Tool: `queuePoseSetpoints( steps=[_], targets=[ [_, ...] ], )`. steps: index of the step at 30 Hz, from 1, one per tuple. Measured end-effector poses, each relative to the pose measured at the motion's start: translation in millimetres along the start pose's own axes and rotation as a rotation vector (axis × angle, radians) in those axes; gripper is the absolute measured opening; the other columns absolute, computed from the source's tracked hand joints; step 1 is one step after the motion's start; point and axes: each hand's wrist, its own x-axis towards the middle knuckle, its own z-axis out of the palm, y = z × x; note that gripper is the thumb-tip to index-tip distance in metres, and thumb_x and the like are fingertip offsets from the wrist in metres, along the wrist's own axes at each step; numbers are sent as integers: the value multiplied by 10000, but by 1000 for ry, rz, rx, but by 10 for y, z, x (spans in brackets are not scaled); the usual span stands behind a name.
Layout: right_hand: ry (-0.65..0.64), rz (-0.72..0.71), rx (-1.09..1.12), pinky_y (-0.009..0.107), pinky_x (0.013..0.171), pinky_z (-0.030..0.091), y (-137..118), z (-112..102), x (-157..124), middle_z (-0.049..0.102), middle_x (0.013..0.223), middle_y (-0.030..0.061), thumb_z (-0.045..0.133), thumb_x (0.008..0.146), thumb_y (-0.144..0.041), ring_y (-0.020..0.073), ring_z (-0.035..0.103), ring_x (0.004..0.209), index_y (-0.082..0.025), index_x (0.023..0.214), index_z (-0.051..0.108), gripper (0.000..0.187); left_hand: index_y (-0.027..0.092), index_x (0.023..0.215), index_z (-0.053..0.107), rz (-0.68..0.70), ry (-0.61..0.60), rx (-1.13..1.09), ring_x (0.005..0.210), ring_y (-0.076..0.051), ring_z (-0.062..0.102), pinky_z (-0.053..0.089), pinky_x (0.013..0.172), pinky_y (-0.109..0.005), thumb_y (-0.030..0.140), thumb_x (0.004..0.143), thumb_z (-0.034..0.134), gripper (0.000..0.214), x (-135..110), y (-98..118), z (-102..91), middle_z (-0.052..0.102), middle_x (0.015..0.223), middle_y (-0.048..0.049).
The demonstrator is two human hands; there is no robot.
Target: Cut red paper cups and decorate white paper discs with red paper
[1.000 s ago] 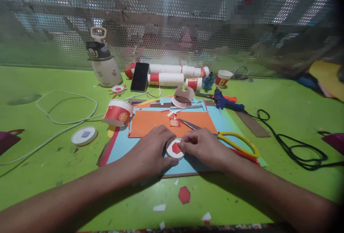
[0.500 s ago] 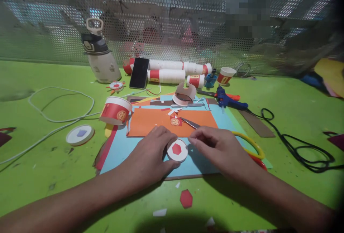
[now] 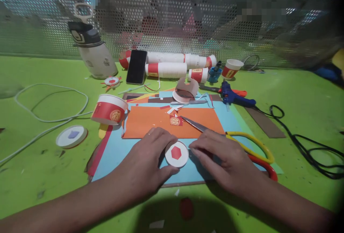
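My left hand (image 3: pixel 153 158) curves its thumb and fingers around the rim of a round white paper cup base (image 3: pixel 183 158). A red paper hexagon (image 3: pixel 176 153) lies in the middle of that base. My right hand (image 3: pixel 221 156) is just right of it, apart from the rim, with thumb and index fingertip drawn together; whatever they hold, if anything, is too small to make out. Beneath both hands is light blue paper (image 3: pixel 129 154). Scissors (image 3: pixel 259 143) with yellow and red handles lie partly under my right hand, blades on an orange sheet (image 3: pixel 145 120).
To the left stand a red-and-white paper cup (image 3: pixel 110 109) and a cut cup base (image 3: pixel 72 136). Behind are a bottle (image 3: pixel 95 59), a phone (image 3: pixel 137 67), stacked paper cups (image 3: pixel 169 70) and a cut cup (image 3: pixel 185 90). A blue glue gun (image 3: pixel 233 97) trails a black cord (image 3: pixel 298 141) on the right.
The view has shifted slightly, and a shadow now covers the loose red hexagon near the front. My left hand keeps its hold on the cup base; my right hand stays beside it.
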Motion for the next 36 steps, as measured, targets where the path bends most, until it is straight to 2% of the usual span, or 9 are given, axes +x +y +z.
queuePoseSetpoints(
  steps=[6,13,19,26,31,36],
  targets=[
    [-38,45,35,286,657,431,-17,21,-13,590,779,28,495,935,-134,146,542,722,-173,878,647,168,232,1054,578,-8,-4,9,997,-234,503,436,842,-400,266,800,705,286,9,0,5,599,1056,-33],
    [-16,36,50,263,648,417,-29,21,-6,595,774,23,517,921,-119,132,545,722,-161,878,656,152,243,1060,591,-30,-9,17,980,-241,509,444,815,-400,267,798,703,286,4,8,7,588,1022,-37],
    [-33,39,63,270,665,422,-42,28,-13,604,793,31,508,928,-115,133,547,733,-153,897,656,156,241,1284,458,-79,46,5,1074,-271,515,448,893,-451,272,771,715,575,-29,-48,45,552,1142,-78],
    [6,12,32,322,676,435,-35,93,-26,588,804,62,487,936,-127,177,542,756,-150,907,658,175,283,1321,412,-95,69,-10,1096,-285,540,459,913,-470,280,760,716,638,-58,-58,77,561,1192,-80],
    [33,-4,-69,338,672,424,-31,78,4,579,796,67,502,933,-150,197,537,762,-141,892,667,170,291,1402,318,-79,81,0,1141,-280,530,443,963,-486,277,765,721,754,-51,-59,96,557,1251,-77],
    [-57,8,-179,357,674,430,-147,52,86,570,821,80,544,917,-185,228,526,797,-130,868,674,150,260,1428,275,11,125,104,1140,-286,529,415,1002,-508,239,801,689,751,-74,1,98,570,1216,-94]
  ],
)
